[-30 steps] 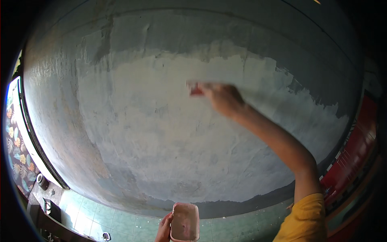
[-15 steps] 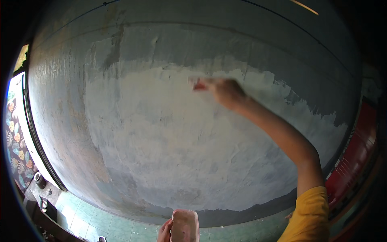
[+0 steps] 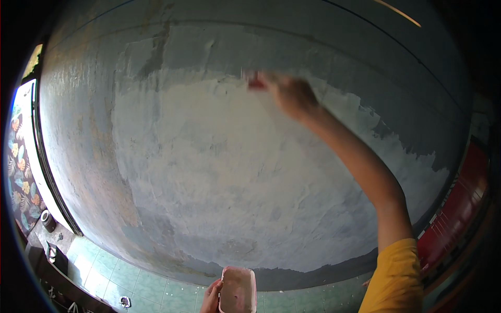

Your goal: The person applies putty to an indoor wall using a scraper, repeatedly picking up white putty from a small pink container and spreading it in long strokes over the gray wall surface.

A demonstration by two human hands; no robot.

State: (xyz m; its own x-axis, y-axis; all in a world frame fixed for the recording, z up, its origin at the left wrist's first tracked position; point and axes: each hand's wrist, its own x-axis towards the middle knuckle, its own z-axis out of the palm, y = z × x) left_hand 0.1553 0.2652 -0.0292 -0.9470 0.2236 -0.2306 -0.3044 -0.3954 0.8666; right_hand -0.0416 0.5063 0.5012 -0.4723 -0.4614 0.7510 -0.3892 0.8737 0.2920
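My right hand (image 3: 293, 97) is raised to the wall, fingers closed on a putty knife (image 3: 255, 82) with a red part; motion blurs it. The blade is at the upper edge of a pale putty patch (image 3: 209, 141) spread over the grey wall (image 3: 229, 47). At the bottom, my left hand (image 3: 211, 298) grips the left side of a pinkish rectangular tub (image 3: 238, 292). Greyish-brown material, smeared or coating it, shows inside the tub. The tub's lower end is cut off by the picture's edge.
Light green floor tiles (image 3: 151, 287) run along the wall's foot. A doorway with a floral-patterned panel (image 3: 22, 182) is at the left, with a dark round pot (image 3: 48, 221) near it. Something red (image 3: 456, 201) stands at the right. A cable (image 3: 376, 28) crosses the upper wall.
My right hand has moved the putty knife up the wall, from inside the pale patch to its upper edge. The view has shifted slightly. My left hand still holds the tub.
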